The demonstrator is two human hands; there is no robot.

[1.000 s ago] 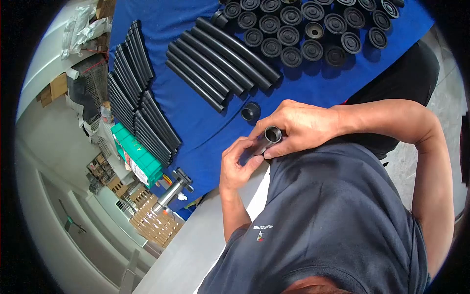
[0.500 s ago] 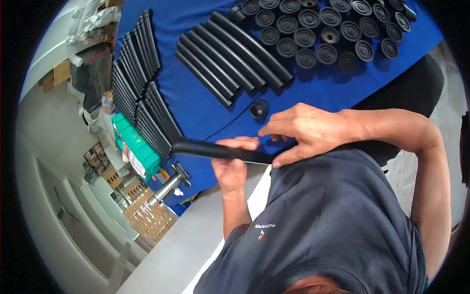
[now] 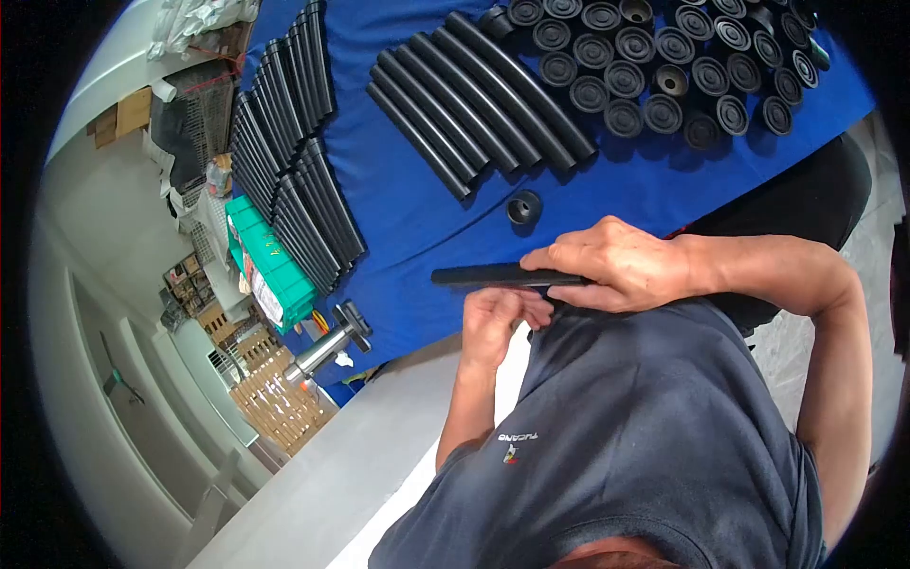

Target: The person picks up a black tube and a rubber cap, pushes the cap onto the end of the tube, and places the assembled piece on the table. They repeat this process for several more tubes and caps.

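Note:
My right hand (image 3: 616, 266) is wrapped around one end of a black tube (image 3: 483, 275), close to the front of my shirt. The tube lies nearly level, its free end pointing left over the blue cloth. Just below it, my left hand (image 3: 502, 315) is turned partly palm up, fingers stretched toward my right hand and right at the tube's lower edge. A single black round cap (image 3: 523, 208) sits on the cloth beyond my right fingers. Behind it lies a row of black tubes (image 3: 483, 104).
Many black round caps (image 3: 623, 85) stand at the far right of the blue cloth (image 3: 398, 228). Stacked thinner black tubes (image 3: 308, 209) lie on the left beside a green crate (image 3: 270, 266). A metal cylinder with a black flange (image 3: 327, 349) is at the near left edge.
My left hand has slid right along the tube toward my right hand, and its fingers no longer wrap the tube. The tube's free end has shifted right. The whole view has moved slightly.

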